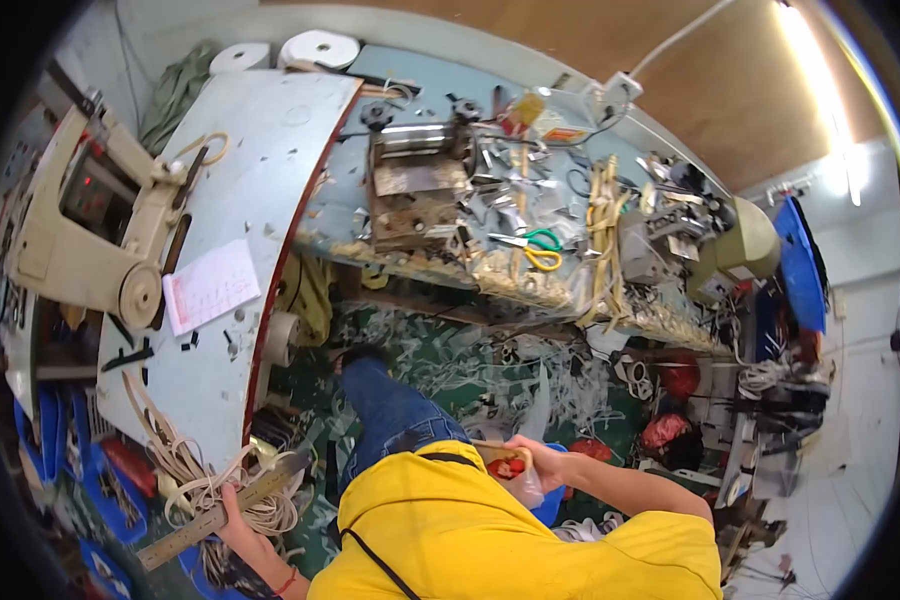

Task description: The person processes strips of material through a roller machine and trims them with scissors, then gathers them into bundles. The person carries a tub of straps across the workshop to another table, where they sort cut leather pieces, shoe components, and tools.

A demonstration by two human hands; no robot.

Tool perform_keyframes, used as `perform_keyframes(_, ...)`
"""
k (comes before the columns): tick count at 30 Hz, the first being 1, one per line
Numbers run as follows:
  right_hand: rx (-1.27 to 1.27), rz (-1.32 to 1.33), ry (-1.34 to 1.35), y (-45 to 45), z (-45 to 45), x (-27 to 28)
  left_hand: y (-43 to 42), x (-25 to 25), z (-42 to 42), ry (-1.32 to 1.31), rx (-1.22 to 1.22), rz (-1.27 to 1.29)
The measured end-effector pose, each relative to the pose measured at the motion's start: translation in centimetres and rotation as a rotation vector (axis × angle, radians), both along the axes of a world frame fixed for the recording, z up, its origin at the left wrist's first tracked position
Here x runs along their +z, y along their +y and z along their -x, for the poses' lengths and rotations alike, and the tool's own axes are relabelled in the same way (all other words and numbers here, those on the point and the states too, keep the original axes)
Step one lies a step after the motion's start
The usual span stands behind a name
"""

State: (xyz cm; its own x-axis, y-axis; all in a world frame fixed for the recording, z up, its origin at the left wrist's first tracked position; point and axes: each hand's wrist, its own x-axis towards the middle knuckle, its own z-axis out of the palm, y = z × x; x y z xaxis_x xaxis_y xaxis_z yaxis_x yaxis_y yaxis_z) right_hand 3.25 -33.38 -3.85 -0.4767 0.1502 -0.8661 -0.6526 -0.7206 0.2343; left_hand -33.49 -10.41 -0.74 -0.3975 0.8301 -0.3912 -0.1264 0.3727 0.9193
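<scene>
My left hand (234, 522), at the lower left, is closed around a long, flat ruler (182, 540). Beside and behind that hand lies a bundle of cream straps (275, 512), with loose ends trailing up onto the pale table. At my waist, my right hand (538, 464) grips a clear plastic bag (526, 488) with something red inside. A tan strip (490, 446) runs along the top of the bag near my fingers. Part of the bag is hidden by my yellow shirt and hand.
A sewing machine (90, 235) and a notepad (210, 287) are on the pale table (270, 150). Scissors (538, 243), a roller machine (418, 165) and scraps cover the blue bench. White offcuts (470, 370) litter the green floor. Blue bins (115, 500) stand at left.
</scene>
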Motion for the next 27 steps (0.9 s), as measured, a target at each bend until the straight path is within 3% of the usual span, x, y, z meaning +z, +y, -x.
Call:
perform_keyframes(3,-0.049,0.001,0.09,-1.4,0.5,-0.8,-0.2,-0.5,-0.8,-0.011,-0.048,-0.031)
perform_keyframes(6,-0.211,-0.028,-0.086,-2.4,3.0,-0.1,-0.8,0.0,-1.7,-0.017,-0.072,-0.005)
perform_keyframes(7,-0.295,-0.115,-0.081,-5.3,4.4,-6.1,-1.0,-0.4,-1.6,-0.041,-0.066,-0.024)
perform_keyframes(10,-0.171,0.027,-0.456,-1.2,6.6,-3.3,-1.2,-0.9,-1.6,-0.027,-0.071,-0.05)
perform_keyframes(11,-0.163,0.086,-0.52,-3.0,6.8,-7.0,-1.2,-1.2,-1.6,-0.041,-0.091,-0.019)
perform_keyframes(14,-0.18,0.015,-0.575,-6.2,6.4,-9.3,-1.5,0.1,-2.1,-0.05,-0.053,0.064)
perform_keyframes(16,0.89,0.016,-0.792,-5.9,2.8,-5.0,-1.7,-0.1,-2.3,-0.019,-0.058,-0.044)
perform_keyframes(18,1.332,0.032,-0.878,-7.4,0.3,-2.6,-1.8,-0.1,-2.6,-0.02,-0.042,-0.018)
perform_keyframes(20,1.918,-0.082,-0.831,-11.5,-4.1,-4.4,-1.4,-0.1,-3.6,-0.014,-0.043,-0.006)
perform_keyframes(22,1.859,-0.409,-1.341,-6.1,-5.9,-1.9,-1.1,0.0,-5.3,0.01,-0.037,-0.008)
perform_keyframes(23,1.433,-0.487,-1.49,-0.3,-5.9,0.4,-1.1,0.0,-6.1,0.044,-0.056,-0.007)
perform_keyframes(24,1.114,-0.987,-1.621,2.8,-6.6,0.1,-0.8,0.0,-7.2,0.073,-0.08,-0.013)
perform_keyframes(25,0.741,-1.114,-1.382,5.9,-6.4,-0.2,-0.4,0.0,-8.6,0.096,-0.108,-0.027)
perform_keyframes(27,0.642,-1.348,-1.087,8.3,-6.3,-1.6,0.1,0.0,-11.8,0.103,-0.108,-0.09)
